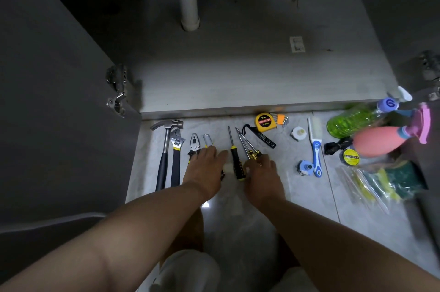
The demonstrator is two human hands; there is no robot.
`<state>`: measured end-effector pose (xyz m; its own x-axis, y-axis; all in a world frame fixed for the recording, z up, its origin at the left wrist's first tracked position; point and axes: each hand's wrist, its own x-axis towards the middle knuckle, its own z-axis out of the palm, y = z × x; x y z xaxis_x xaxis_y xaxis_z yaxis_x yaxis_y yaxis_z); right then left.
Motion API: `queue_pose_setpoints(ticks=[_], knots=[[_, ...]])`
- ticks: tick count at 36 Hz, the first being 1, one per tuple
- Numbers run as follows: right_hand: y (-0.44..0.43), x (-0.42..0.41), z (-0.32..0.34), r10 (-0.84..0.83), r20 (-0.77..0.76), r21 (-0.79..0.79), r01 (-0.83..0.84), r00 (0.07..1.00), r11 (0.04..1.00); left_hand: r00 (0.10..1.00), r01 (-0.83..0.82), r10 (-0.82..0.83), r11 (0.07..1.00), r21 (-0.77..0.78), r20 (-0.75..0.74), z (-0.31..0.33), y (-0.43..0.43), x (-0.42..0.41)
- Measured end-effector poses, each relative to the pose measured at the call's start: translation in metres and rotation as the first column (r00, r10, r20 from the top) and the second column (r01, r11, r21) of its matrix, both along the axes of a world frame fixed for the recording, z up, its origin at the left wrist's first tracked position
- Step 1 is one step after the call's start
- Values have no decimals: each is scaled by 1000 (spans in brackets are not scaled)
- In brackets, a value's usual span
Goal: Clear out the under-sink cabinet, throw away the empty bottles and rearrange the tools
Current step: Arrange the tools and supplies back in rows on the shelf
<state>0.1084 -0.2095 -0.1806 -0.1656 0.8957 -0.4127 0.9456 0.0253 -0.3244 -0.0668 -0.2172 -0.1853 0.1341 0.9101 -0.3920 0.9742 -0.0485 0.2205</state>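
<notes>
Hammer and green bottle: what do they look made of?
Hammer: head looks like polished steel, given bright glints; handle grip looks matte black, rubber or plastic. Green bottle: seems clear glossy plastic, light shining through; whether tint or liquid makes it green, unclear.

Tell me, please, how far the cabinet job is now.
Done: the cabinet floor looks emptied, and hammer, wrench and pliers lie in a row on the tiles. In hand: the left hand lies over the pliers' handles, the right hand touches the yellow-handled screwdrivers. Left: the green bottle and pink spray bottle lie at the right, not thrown away.
</notes>
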Motion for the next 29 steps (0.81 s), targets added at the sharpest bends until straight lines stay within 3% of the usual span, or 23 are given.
queue_pose_setpoints(ticks=[5,10,15,20,26,29], knots=[[0,15,-2,-76,77,-2,76,994,997,990,141,-141,990,-10,-13,-5,0,12],[10,26,-7,-26,43,-43,28,999,999,966,259,-259,966,-23,-9,-12,0,23],[20,25,-12,-14,18,-97,15,1000,995,962,272,-273,962,-29,-1,-15,5,36],[16,25,-20,-107,52,-119,113,993,987,972,234,-235,972,-17,-14,-15,11,39],[6,32,-27,-129,78,-51,133,989,990,968,249,-250,968,-42,-11,-19,14,35],[3,34,-27,-95,162,49,88,982,995,958,285,-286,956,-74,-4,-18,17,32]])
